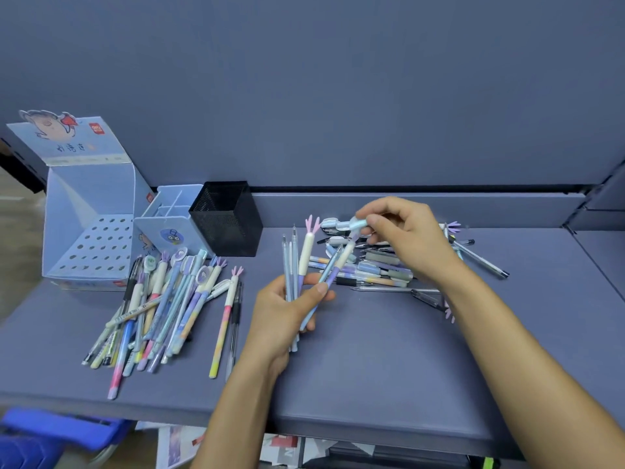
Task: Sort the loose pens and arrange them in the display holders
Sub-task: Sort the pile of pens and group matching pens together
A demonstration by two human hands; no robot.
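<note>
My left hand (287, 309) grips a small bunch of pens (297, 262) upright, one with a cream cap and pink prongs. My right hand (406, 235) pinches the pale blue top end of a slanted pen (338, 265) whose lower end lies in the left hand's bunch. Under and behind the right hand lies a loose pile of pens (378, 265). A second heap of pastel pens (162, 306) is spread out to the left. Three holders stand at the back left: a blue cardboard display box with holes (98, 245), a light blue divided holder (169, 221) and a black mesh cup (226, 218).
Everything sits on a grey-blue shelf (372, 367) backed by a grey wall panel. Clear pens (480, 262) stick out to the right of the pile. Below the front edge are a blue crate (50, 434) and printed papers (287, 448).
</note>
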